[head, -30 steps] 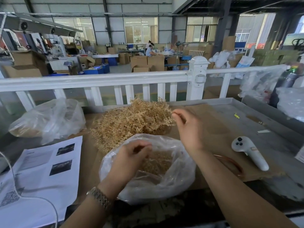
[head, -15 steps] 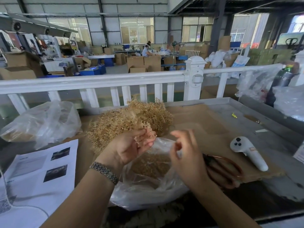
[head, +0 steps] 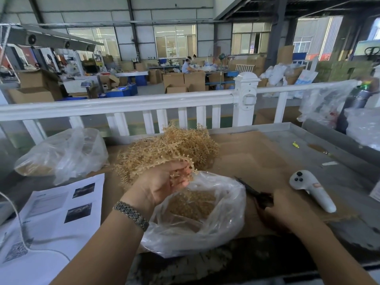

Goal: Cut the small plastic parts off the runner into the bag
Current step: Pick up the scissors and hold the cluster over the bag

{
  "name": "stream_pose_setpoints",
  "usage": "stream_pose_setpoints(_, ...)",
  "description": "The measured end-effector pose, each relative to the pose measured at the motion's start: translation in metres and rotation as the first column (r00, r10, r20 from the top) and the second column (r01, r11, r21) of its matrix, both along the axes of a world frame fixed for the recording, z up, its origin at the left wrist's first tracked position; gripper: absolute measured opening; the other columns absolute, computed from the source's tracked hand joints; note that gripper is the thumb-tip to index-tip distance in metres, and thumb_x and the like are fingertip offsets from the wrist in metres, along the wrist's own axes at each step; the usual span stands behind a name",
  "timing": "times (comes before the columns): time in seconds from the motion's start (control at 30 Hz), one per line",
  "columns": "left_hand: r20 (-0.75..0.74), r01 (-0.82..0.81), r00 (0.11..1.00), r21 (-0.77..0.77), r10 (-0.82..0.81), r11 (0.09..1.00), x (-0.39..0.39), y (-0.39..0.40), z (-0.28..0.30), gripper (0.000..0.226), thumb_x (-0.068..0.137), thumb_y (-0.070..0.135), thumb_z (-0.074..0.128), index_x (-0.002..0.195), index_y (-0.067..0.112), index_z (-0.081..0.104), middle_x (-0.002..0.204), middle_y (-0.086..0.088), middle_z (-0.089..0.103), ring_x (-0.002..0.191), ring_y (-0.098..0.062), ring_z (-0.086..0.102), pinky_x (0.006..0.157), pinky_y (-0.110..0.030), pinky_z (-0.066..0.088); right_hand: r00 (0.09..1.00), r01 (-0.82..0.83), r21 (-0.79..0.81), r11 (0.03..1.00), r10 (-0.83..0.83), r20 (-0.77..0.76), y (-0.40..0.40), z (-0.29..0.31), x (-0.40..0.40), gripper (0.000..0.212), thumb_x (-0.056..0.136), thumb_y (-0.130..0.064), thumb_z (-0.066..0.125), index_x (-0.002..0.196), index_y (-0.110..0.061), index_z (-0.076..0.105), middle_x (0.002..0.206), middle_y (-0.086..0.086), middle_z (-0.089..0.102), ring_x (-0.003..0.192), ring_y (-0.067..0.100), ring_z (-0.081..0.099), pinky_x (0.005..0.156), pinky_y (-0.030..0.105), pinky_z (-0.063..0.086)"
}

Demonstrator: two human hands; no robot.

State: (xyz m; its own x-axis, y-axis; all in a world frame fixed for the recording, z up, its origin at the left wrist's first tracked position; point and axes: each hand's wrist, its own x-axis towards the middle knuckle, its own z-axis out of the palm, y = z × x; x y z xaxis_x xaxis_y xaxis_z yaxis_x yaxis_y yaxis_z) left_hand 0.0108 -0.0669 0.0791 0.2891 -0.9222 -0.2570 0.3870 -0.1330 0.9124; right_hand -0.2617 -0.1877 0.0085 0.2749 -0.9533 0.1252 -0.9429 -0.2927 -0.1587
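Observation:
My left hand (head: 164, 182), palm up, holds a tan plastic runner (head: 186, 170) with small parts along it, just above the open mouth of a clear plastic bag (head: 222, 223). Loose tan parts (head: 191, 204) lie inside the bag. Behind it sits a big tangled pile of tan runners (head: 168, 147) on the cardboard. My right hand (head: 287, 210) rests on the cardboard to the right of the bag, closed around the handles of dark scissors (head: 253, 192), whose blades point toward the bag.
A white handheld controller (head: 312, 190) lies right of the scissors. A second clear bag (head: 63, 153) with tan parts sits at the left. Printed sheets (head: 53, 212) with a white cable lie front left. A white railing (head: 144, 103) runs behind the table; more bags stand far right.
My left hand rose from the bag with a runner and stays above it. My right hand moved from the pile down to the right and took hold of the scissors.

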Motion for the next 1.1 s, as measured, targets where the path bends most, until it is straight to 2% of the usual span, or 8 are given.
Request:
stream_pose_setpoints(0.3, 0.008, -0.011, 1.0, 0.052, 0.011, 0.999, 0.004, 0.001, -0.004, 0.009, 0.089, 0.009, 0.058, 0.08, 0.007, 0.059, 0.06, -0.005, 0.064, 0.049, -0.015, 0.054, 0.035, -0.019, 0.036, 0.924, -0.037, 0.135, 0.99, -0.018, 0.381, 0.0, 0.037, -0.01, 0.022, 0.08, -0.04, 0.075, 0.074, -0.019, 0.075, 0.056, -0.001, 0.07, 0.051, 0.01, 0.063, 0.046, 0.026, 0.045)
stream_pose_setpoints(0.4, 0.01, -0.013, 1.0, 0.057, 0.013, 0.998, 0.006, 0.001, -0.007, 0.01, 0.085, 0.009, 0.06, 0.075, 0.009, 0.06, 0.062, -0.005, 0.061, 0.045, -0.013, 0.049, 0.034, -0.017, 0.032, 0.788, -0.116, 0.22, 0.969, -0.044, 0.613, 0.013, 0.066, -0.011, 0.017, 0.078, -0.038, 0.082, 0.068, -0.033, 0.07, 0.045, -0.017, 0.068, 0.046, 0.001, 0.065, 0.037, 0.01, 0.039)
stream_pose_setpoints(0.53, 0.038, -0.096, 0.995, 0.076, 0.093, 0.993, 0.006, -0.001, -0.013, 0.009, 0.079, 0.011, 0.066, 0.071, 0.013, 0.062, 0.06, -0.002, 0.06, 0.048, -0.013, 0.045, 0.035, -0.018, 0.031, 0.439, -0.424, 0.446, 0.788, -0.252, 0.862, 0.016, 0.068, 0.036, 0.023, 0.082, -0.026, 0.079, 0.069, -0.012, 0.065, 0.05, 0.006, 0.06, 0.031, 0.011, 0.047, 0.03, 0.017, 0.035)
stream_pose_setpoints(0.63, 0.069, -0.148, 0.987, 0.067, 0.143, 0.987, 0.003, -0.005, -0.019, 0.01, 0.077, 0.013, 0.066, 0.07, 0.015, 0.059, 0.056, 0.0, 0.057, 0.046, -0.012, 0.04, 0.035, -0.018, 0.026, 0.421, -0.617, 0.447, 0.648, -0.208, 0.883, 0.032, 0.066, 0.086, 0.048, 0.063, -0.051, 0.083, 0.093, -0.017, 0.069, 0.076, 0.016, 0.076, 0.039, 0.012, 0.056, 0.036, 0.021, 0.045)
stream_pose_setpoints(0.7, 0.096, -0.157, 0.984, 0.066, 0.15, 0.985, 0.001, -0.006, -0.022, 0.008, 0.076, 0.016, 0.066, 0.072, 0.013, 0.059, 0.057, -0.001, 0.055, 0.048, -0.012, 0.039, 0.036, -0.019, 0.025, 0.443, -0.673, 0.444, 0.592, -0.158, 0.882, 0.044, 0.063, 0.111, 0.068, 0.054, -0.056, 0.09, 0.102, -0.011, 0.072, 0.088, 0.014, 0.081, 0.059, 0.017, 0.071, 0.057, 0.029, 0.06)
stream_pose_setpoints(0.77, 0.085, -0.094, 0.992, 0.054, 0.089, 0.994, 0.001, -0.005, -0.023, 0.008, 0.077, 0.017, 0.063, 0.073, 0.011, 0.058, 0.058, -0.003, 0.051, 0.047, -0.013, 0.04, 0.035, -0.019, 0.026, 0.428, -0.687, 0.434, 0.583, -0.157, 0.89, 0.051, 0.056, 0.127, 0.063, 0.063, -0.037, 0.095, 0.11, -0.005, 0.068, 0.085, 0.006, 0.083, 0.072, 0.02, 0.078, 0.07, 0.035, 0.065)
stream_pose_setpoints(0.87, 0.018, 0.065, 0.998, 0.016, -0.065, 0.998, 0.007, 0.003, -0.025, 0.01, 0.079, 0.016, 0.063, 0.071, 0.011, 0.061, 0.058, -0.005, 0.053, 0.046, -0.012, 0.041, 0.036, -0.019, 0.023, 0.365, -0.668, 0.412, 0.62, -0.209, 0.907, 0.054, 0.048, 0.137, 0.049, 0.078, -0.005, 0.086, 0.117, 0.005, 0.059, 0.077, 0.011, 0.081, 0.068, 0.022, 0.078, 0.061, 0.032, 0.066)
stream_pose_setpoints(1.1, -0.005, 0.216, 0.976, -0.051, -0.216, 0.975, 0.012, 0.015, -0.036, 0.014, 0.081, 0.016, 0.071, 0.071, 0.007, 0.065, 0.058, 0.0, 0.053, 0.045, -0.007, 0.038, 0.043, -0.022, 0.012, 0.202, -0.761, 0.373, 0.531, -0.353, 0.914, 0.055, 0.032, 0.123, 0.044, 0.083, 0.002, 0.078, 0.118, 0.015, 0.056, 0.084, 0.02, 0.08, 0.077, 0.032, 0.079, 0.061, 0.034, 0.067)
